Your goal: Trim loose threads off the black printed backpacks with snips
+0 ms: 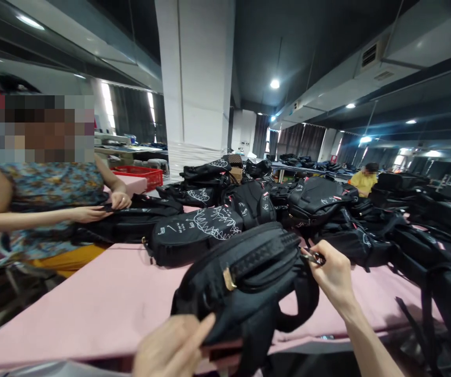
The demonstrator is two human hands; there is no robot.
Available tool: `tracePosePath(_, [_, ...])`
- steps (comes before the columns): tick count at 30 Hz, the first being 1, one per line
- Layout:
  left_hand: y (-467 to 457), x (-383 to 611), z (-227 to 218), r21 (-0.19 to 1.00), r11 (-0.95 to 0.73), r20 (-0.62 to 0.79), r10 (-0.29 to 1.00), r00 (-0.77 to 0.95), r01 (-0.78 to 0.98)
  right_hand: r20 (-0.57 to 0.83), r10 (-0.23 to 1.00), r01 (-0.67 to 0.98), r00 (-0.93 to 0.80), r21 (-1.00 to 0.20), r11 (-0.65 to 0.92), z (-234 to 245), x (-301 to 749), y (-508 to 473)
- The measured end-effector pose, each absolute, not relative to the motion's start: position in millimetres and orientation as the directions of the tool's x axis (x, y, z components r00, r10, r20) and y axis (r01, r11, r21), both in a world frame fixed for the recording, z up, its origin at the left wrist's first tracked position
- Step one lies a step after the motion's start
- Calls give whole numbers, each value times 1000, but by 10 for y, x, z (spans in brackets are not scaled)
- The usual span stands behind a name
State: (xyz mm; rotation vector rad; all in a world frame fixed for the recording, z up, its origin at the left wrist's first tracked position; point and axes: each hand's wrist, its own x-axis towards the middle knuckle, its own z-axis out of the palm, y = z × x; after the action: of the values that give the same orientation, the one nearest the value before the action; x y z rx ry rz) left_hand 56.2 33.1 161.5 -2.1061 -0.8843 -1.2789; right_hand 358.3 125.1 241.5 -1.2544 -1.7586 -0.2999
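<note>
A black backpack [213, 267] lies tilted at the pink table's front edge, its zipped side facing up. On it shows a gold-coloured tag [229, 279], and a strap loop hangs on the right. My left hand [172, 343], slightly blurred, is closed on the backpack's lower left edge with the index finger along the fabric. At the other end, my right hand [333, 269] is closed around a small metal cutting tool that looks like thread snips [312, 256]. Its tips point left, right by the backpack's upper right edge.
Behind lies a black backpack with white scribbled print [194, 230]. More black backpacks [319, 196] are heaped across the pink table [103, 303]. On the left a co-worker [52, 193] handles another black bag. A red crate [146, 178] and a white pillar [196, 78] stand beyond.
</note>
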Motion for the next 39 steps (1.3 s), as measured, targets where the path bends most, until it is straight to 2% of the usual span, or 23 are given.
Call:
tracePosePath(2, [343, 377, 1710, -17, -527, 912, 341, 229, 850, 784, 613, 786, -101, -315, 532, 2406, 3467, 1224])
tracePosePath(3, [349, 344, 1779, -14, -474, 926, 326, 191, 880, 781, 612, 753, -123, -328, 570, 2397, 3399, 1206])
tracePosePath(4, [356, 363, 1860, -39, -438, 932, 309, 191, 898, 780, 610, 720, -141, -342, 604, 2389, 3325, 1188])
tracePosePath(6, [382, 542, 2032, -167, -427, 915, 270, 301, 889, 784, 598, 662, -167, -360, 657, 2377, 3180, 1160])
tracePosePath(8, [437, 817, 2178, -274, -401, 858, 310, 410, 874, 793, 582, 633, -179, -360, 685, 2375, 3060, 1145])
tracePosePath(11, [554, 1130, 2299, -324, -328, 845, 322, 427, 887, 824, 542, 682, -166, -301, 666, 2384, 2954, 1155])
tracePosePath(13, [622, 1197, 2318, -325, -359, 854, 287, 435, 875, 852, 504, 751, -143, -239, 616, 2400, 2926, 1182])
tracePosePath(15, [666, 1183, 2313, -302, -412, 863, 266, 430, 860, 853, 510, 788, -115, -234, 569, 2436, 2927, 1227])
tracePosePath(17, [687, 1141, 2299, -275, -437, 862, 283, 421, 856, 790, 603, 737, -112, -340, 583, 2502, 2952, 1289])
tracePosePath(20, [696, 1101, 2278, -288, -404, 849, 312, 427, 868, 691, 701, 495, -174, -554, 669, 2649, 2967, 1407])
tracePosePath(24, [716, 1093, 2323, -271, -378, 809, 408, 422, 885, 624, 717, 267, -312, -666, 696, 2821, 2807, 1539])
tracePosePath(27, [751, 1047, 2455, -190, -329, 714, 601, 360, 925, 593, 730, 162, -341, -727, 667, 2868, 2675, 1544])
tracePosePath(29, [772, 992, 2564, -125, -298, 610, 729, 310, 946, 628, 673, 109, -390, -694, 712, 2894, 2653, 1541])
tracePosePath(31, [782, 948, 2651, -79, -330, 530, 785, 320, 941, 606, 612, 92, -508, -668, 738, 2948, 2660, 1589])
tracePosePath(35, [787, 960, 2697, -65, -395, 502, 780, 373, 916, 513, 567, 170, -644, -626, 761, 3128, 2574, 1830])
tracePosePath(39, [810, 1017, 2617, -102, -371, 551, 751, 363, 923, 333, 506, 289, -796, -526, 800, 3219, 2331, 2011])
